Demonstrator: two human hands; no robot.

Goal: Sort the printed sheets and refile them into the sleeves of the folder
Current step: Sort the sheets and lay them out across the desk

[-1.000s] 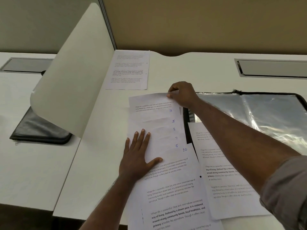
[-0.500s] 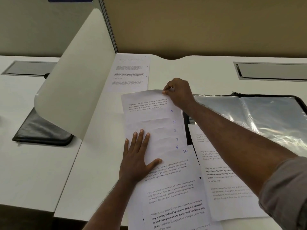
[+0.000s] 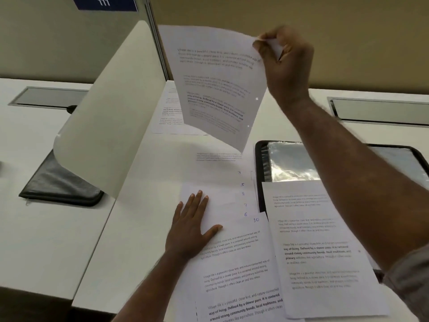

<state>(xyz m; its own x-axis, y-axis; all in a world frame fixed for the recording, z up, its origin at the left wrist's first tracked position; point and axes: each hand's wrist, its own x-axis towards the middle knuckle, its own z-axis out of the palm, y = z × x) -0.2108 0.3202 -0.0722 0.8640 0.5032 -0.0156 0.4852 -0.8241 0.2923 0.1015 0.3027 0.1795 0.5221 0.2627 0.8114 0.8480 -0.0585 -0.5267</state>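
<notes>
My right hand (image 3: 285, 63) pinches the top corner of one printed sheet (image 3: 218, 89) and holds it up in the air, high above the desk. My left hand (image 3: 192, 226) lies flat, fingers straight, on a fanned stack of printed sheets (image 3: 234, 259) with handwritten numbers down their right edges. The black folder (image 3: 260, 154) lies open to the right, its clear plastic sleeves (image 3: 290, 161) showing. Another printed sheet (image 3: 325, 252) rests on the folder's near part, under my right forearm.
A single printed sheet (image 3: 167, 112) lies at the back of the desk, partly behind the lifted one. A white curved divider (image 3: 111, 108) rises on the left. A second black folder (image 3: 60, 184) lies shut beyond it. Grey cable hatches (image 3: 380, 110) sit in the desk's back.
My right hand has pulled the top sheet off the fanned stack and raised it well above the desk. My left hand stays flat on the stack.
</notes>
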